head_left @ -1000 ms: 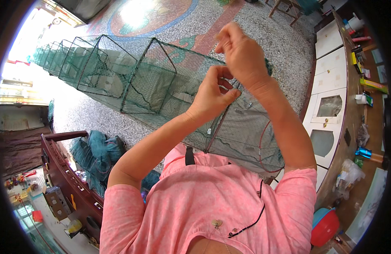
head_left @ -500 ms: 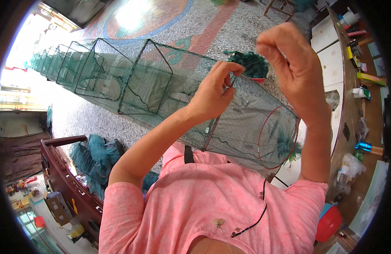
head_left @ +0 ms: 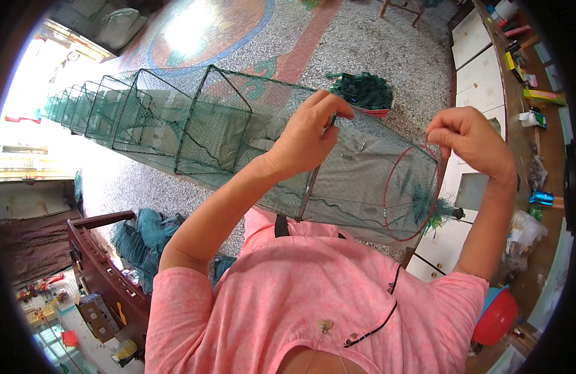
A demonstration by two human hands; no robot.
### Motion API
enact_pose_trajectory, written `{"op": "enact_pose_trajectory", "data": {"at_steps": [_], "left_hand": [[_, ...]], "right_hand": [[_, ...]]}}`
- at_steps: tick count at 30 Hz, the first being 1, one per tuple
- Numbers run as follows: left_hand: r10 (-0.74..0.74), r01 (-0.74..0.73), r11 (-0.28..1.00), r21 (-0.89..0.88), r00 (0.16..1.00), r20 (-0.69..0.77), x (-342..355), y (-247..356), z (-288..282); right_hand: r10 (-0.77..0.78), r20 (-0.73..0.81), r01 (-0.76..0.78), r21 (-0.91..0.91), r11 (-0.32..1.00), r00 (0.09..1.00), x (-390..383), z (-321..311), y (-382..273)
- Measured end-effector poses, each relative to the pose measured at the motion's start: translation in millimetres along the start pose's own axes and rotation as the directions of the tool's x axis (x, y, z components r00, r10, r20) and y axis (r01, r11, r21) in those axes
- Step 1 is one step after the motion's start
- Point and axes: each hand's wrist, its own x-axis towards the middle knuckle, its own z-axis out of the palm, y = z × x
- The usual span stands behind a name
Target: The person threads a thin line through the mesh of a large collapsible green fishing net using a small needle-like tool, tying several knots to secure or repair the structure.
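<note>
Green net trap [head_left: 250, 143] pinched by left hand [head_left: 309, 134]; right hand [head_left: 468, 140] raised beside it.

Long green net trap [head_left: 238, 143] blocks the floor from nine to three o'clock; open terrazzo floor [head_left: 375, 43] lies at twelve.

A pink short-sleeved shirt [head_left: 300, 293] of mottled, heathered fabric is worn, with the sleeves ending above the elbows and both forearms left bare. A thin black cord [head_left: 378, 321] is seen running down the chest on the right side and curving toward the neckline, a small pale clip [head_left: 325, 325] is fixed near the collar, and a short black tab [head_left: 281, 225] is set at the shirt's far hem. No rings, watch or gloves are seen on the left hand [head_left: 309, 137] or the right hand [head_left: 471, 140].
</note>
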Motion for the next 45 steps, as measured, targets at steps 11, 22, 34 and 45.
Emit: {"op": "enact_pose_trajectory", "data": {"at_steps": [11,22,34,45], "left_hand": [[-0.098,0.104,0.994,0.036,0.985,-0.142,-7,8,3],[-0.283,0.305,0.950,0.062,0.931,-0.229,-18,14,8],[-0.586,0.544,0.784,-0.299,0.808,-0.068,-21,-7,9],[-0.436,0.340,0.834,-0.434,0.889,-0.140,-22,-18,15]], "right_hand": [[-0.344,-0.472,0.321,-0.130,0.938,0.812,25,52,10],[-0.471,-0.312,0.235,-0.569,0.788,0.825,41,97,8],[-0.363,-0.467,0.321,-0.170,0.932,0.806,76,142,-1],[-0.656,-0.455,0.520,-0.401,0.755,0.602,116,145,-57]]}}
